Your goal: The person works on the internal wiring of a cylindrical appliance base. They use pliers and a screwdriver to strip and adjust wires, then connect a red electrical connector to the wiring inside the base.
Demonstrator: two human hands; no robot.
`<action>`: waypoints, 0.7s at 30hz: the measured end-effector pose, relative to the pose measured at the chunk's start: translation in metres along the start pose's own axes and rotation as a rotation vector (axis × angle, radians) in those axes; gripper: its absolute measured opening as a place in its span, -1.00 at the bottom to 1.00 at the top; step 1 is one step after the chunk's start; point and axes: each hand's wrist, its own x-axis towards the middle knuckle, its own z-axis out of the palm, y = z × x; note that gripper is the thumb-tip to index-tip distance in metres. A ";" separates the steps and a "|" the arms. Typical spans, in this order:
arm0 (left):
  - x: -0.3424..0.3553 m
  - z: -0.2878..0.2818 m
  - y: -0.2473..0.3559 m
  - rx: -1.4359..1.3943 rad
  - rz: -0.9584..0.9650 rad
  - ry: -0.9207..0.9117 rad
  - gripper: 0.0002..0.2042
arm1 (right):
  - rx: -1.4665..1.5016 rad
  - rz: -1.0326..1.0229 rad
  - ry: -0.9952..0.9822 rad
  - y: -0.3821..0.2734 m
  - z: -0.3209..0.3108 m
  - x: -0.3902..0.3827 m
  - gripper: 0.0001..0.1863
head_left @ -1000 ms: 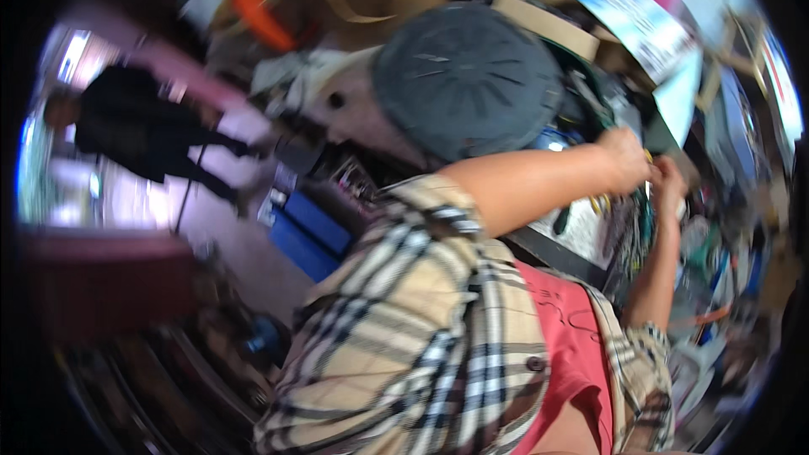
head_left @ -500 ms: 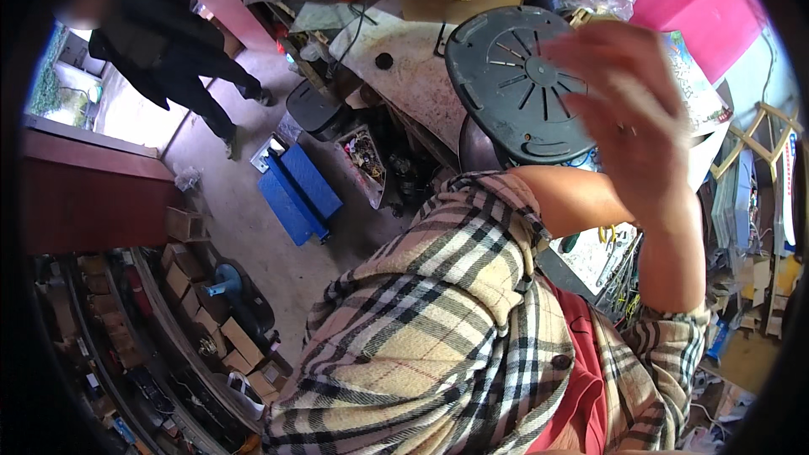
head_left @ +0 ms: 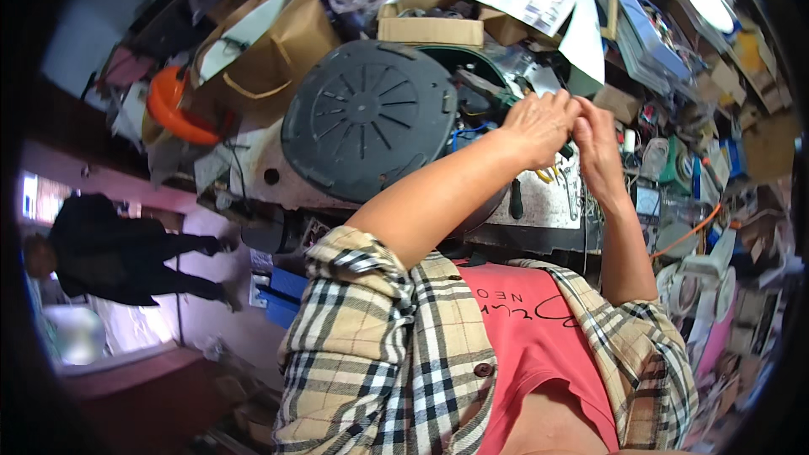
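Note:
My left hand (head_left: 539, 131) has its fingers curled at the right side of the bench, touching or very near my right hand (head_left: 594, 139), which is also closed; whatever is between them is hidden. Behind them are a dark green bin (head_left: 480, 63) and tangled tools and parts. Below them lie yellow-handled pliers (head_left: 546, 174), a green-handled tool (head_left: 516, 198) and a metal wrench (head_left: 570, 194) on a stained light worktop (head_left: 548, 211). Left of my hands rests a large round dark plastic lid (head_left: 337, 118) with radial slots.
An orange object (head_left: 181, 105), a paper bag (head_left: 274, 42) and an open cardboard box (head_left: 430, 29) crowd the back. A person in dark clothes (head_left: 118, 248) is near the doorway at left, beside a blue metal object (head_left: 286, 291). Dense clutter (head_left: 712, 160) fills the right side.
The view has swung about. My right hand, raised and blurred in front of the lid half a second ago, is now back down by my left hand.

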 end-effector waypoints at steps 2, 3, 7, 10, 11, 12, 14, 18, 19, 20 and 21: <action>0.003 0.003 -0.001 0.009 0.001 0.010 -0.51 | 0.228 0.021 -0.081 0.008 0.009 -0.008 -0.45; 0.000 0.003 -0.004 -0.020 0.017 0.057 -0.52 | 0.208 0.031 -0.079 0.005 0.012 -0.008 -0.43; -0.001 -0.009 -0.003 -0.047 0.057 0.034 -0.49 | 0.192 -0.028 -0.113 0.004 0.011 -0.007 -0.31; -0.003 -0.013 -0.005 -0.088 0.082 0.040 -0.40 | 0.360 0.012 -0.253 0.004 0.002 -0.008 -0.08; -0.003 -0.013 -0.006 -0.093 0.107 0.037 -0.34 | 0.379 0.011 -0.294 0.002 -0.004 -0.008 -0.02; -0.002 -0.014 -0.008 -0.098 0.132 0.034 -0.27 | 0.398 0.011 -0.336 0.002 -0.007 -0.009 0.04; -0.002 -0.011 -0.010 -0.103 0.165 0.017 -0.32 | 0.366 0.034 -0.363 0.005 -0.007 -0.007 0.09; -0.003 -0.017 -0.010 -0.095 0.173 -0.058 -0.42 | 0.166 0.018 -0.365 0.007 -0.004 -0.004 -0.14; -0.004 -0.020 -0.011 -0.073 0.172 -0.089 -0.43 | 0.083 -0.038 -0.369 0.007 -0.002 -0.004 -0.21; -0.005 -0.023 -0.011 -0.066 0.175 -0.114 -0.45 | 0.002 -0.088 -0.367 0.006 -0.001 -0.004 -0.29; -0.007 -0.028 -0.010 -0.059 0.178 -0.139 -0.46 | -0.030 -0.112 -0.353 -0.007 -0.003 -0.005 -0.47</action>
